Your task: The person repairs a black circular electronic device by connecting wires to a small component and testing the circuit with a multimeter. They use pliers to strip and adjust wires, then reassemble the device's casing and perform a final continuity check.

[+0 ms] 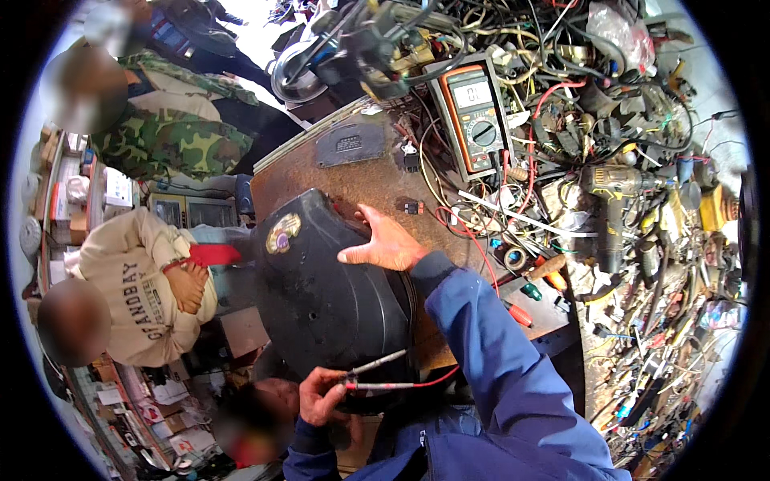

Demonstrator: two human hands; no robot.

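A large black plastic housing (321, 272) with a gold emblem stands at the left edge of the brown worktop. My right hand (391, 243) lies over its right upper side, thumb and fingers apart, holding nothing. Below the housing's lower edge, my left hand (322, 395) is closed on a test probe (385, 386) with a red lead and a slim grey rod (381, 362) beside it. The rod's exact kind is unclear. A multimeter (472, 116) in an orange-and-grey case lies past my right hand, red leads plugged into it.
A cordless drill (613, 216) lies on a dense heap of cables and parts at the right. A small black connector (413, 208) and a dark flat plate (350, 145) rest on the worktop. People stand at the left, one in a cream sweatshirt (136, 289).
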